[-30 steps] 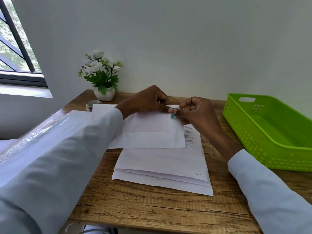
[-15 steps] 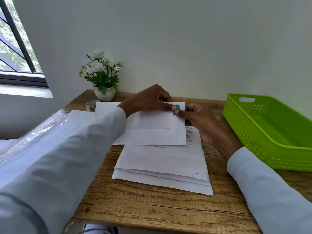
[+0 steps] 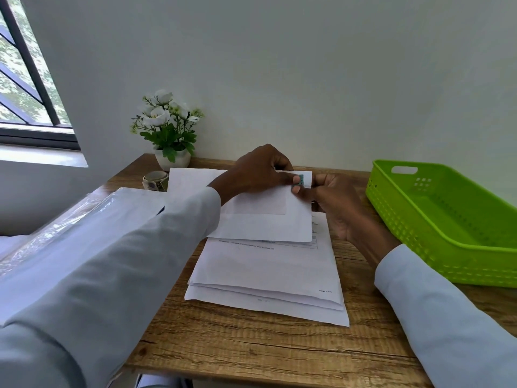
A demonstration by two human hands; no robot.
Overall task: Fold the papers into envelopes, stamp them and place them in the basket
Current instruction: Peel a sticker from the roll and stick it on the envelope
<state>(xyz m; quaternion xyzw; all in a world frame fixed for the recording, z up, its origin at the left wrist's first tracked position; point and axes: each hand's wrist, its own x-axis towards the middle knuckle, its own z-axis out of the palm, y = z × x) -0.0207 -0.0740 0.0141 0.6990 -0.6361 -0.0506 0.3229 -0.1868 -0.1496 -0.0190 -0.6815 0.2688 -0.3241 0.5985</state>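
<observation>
Both hands (image 3: pixel 260 175) at envelope (image 3: pixel 263 219) corner, stamp (image 3: pixel 301 180)

A wooden worktop (image 3: pixel 251 348) carries a stack of printed papers (image 3: pixel 268 278) at centre, a green plastic basket (image 3: pixel 447 236) at right, a potted white-flowered plant (image 3: pixel 167 135) and a tape roll (image 3: pixel 155 180) at upper left.

Soft, even daylight enters from the window (image 3: pixel 25 79) at the far left, where the view outside is washed out. The wall (image 3: pixel 307 65) reads flat grey-white. Shadows on the surface (image 3: pixel 251 348) are faint. Wide-angle bending shows at the edges, and the near sleeves (image 3: pixel 84 289) look soft.
</observation>
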